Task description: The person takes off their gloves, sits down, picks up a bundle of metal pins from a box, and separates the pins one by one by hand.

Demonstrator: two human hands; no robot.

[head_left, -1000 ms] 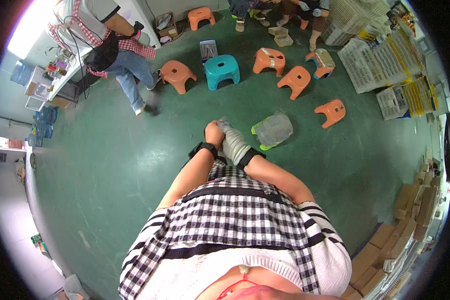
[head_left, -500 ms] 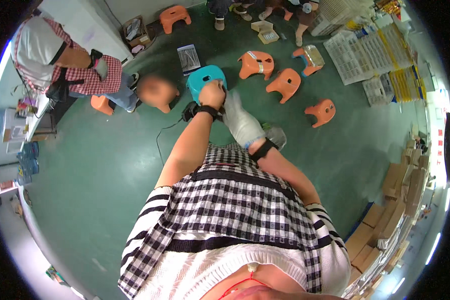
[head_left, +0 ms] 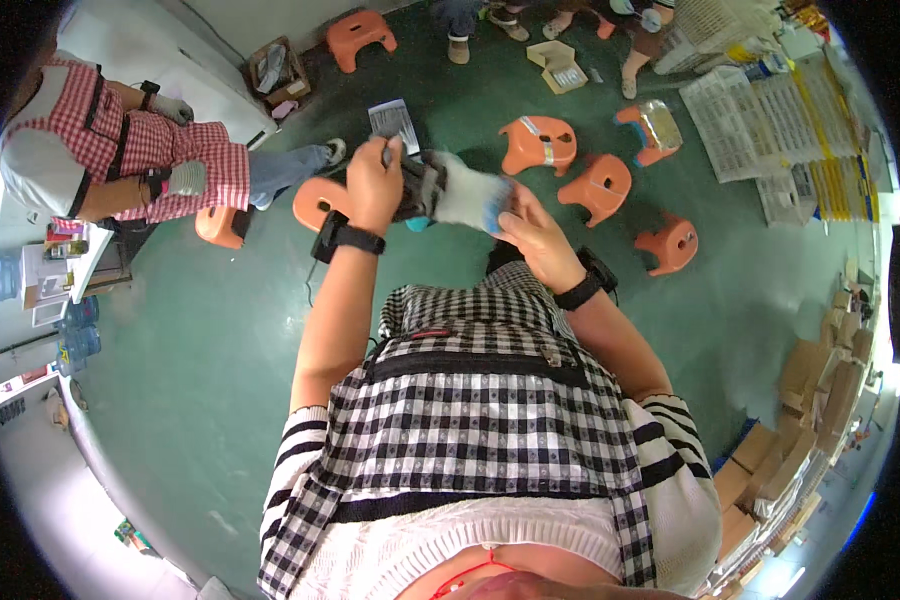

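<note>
A white work glove (head_left: pixel 465 192) with a blue cuff and dark grey finger end is stretched between my hands, smeared by motion. My bare right hand (head_left: pixel 538 235) pinches the blue cuff between thumb and fingers. On the other side, my left hand (head_left: pixel 374 188), also bare, is closed at the dark finger end; its exact grip is partly hidden. Black bands circle both my wrists, a small black box on the left one. Behind the glove, a little of a teal stool (head_left: pixel 417 225) peeks out.
Orange stools (head_left: pixel 538 145) stand about the green floor, with a sheet of paper (head_left: pixel 394 124) and an opened carton (head_left: pixel 558 68). A co-worker in a red checked apron (head_left: pixel 175 160) sits at the left. White crates (head_left: pixel 735 125) and cardboard boxes (head_left: pixel 805 375) line the right side.
The white glove has come off my right hand, and that hand now holds its cuff. My left hand has moved left. The co-worker at the left has leaned back.
</note>
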